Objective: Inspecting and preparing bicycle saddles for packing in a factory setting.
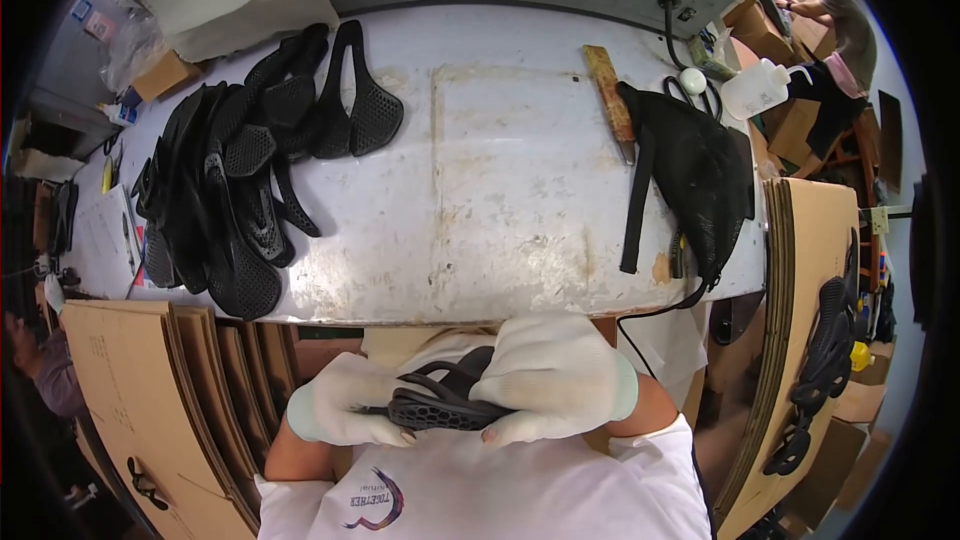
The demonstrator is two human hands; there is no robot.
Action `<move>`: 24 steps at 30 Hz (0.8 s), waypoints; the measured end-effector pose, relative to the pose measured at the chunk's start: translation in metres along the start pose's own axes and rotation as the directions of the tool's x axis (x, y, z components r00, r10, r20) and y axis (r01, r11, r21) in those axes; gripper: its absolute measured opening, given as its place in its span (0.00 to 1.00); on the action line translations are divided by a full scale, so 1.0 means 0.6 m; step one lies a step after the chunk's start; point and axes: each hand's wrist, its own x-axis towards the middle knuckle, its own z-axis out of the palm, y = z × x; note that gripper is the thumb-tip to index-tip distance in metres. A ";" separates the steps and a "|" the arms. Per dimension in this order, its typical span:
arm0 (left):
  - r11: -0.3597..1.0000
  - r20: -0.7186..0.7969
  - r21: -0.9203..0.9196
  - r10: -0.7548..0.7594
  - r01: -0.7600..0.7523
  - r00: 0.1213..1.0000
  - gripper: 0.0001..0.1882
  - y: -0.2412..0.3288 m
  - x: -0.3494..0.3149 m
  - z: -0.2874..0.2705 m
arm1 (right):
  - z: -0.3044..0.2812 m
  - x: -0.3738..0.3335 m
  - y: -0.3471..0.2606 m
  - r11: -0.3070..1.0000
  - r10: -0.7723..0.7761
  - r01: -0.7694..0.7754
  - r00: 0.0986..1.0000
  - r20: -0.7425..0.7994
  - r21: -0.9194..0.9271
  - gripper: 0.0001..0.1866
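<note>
Close to my chest, just off the table's front edge, I hold a black bicycle saddle (pixel 450 409) with a honeycomb lattice on its padding. My left hand (pixel 345 399), in a white knit glove with a pale green cuff, is closed on its left end. The right hand (pixel 555 372), gloved the same way, wraps around the other end and hides much of it. On the left of the table lies a pile of similar black saddles (pixel 215 180), overlapping one another. Another saddle (pixel 377 120) with a long central opening rests at the pile's right side.
The worn white table (pixel 500 190) carries a black bag (pixel 695 170), a wooden-handled tool (pixel 608 95) and a white squeeze bottle (pixel 757 90) at right. Cardboard sheets (pixel 130 380) stand at left, more cardboard (pixel 800 270) at right. A person (pixel 850 30) is at the far right.
</note>
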 end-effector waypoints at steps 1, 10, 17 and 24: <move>1.000 -0.005 -0.003 -0.003 0.003 1.000 0.21 0.006 -0.001 0.000 | 0.009 -0.007 0.001 1.000 0.024 -0.023 0.997 -0.080 0.006 0.15; 0.965 0.026 0.258 -0.044 0.036 0.999 0.24 0.021 0.010 -0.018 | 0.030 -0.002 0.009 0.995 0.092 -0.080 0.968 -0.236 0.060 0.17; 0.957 0.110 0.289 -0.071 0.036 0.991 0.24 0.020 0.012 0.000 | 0.024 -0.014 0.021 0.995 0.071 -0.060 0.987 -0.141 0.081 0.17; 0.892 -0.206 0.351 -0.222 0.284 0.953 0.23 0.034 0.039 0.042 | 0.037 -0.011 0.034 0.921 0.369 -0.389 0.893 -0.258 -0.030 0.18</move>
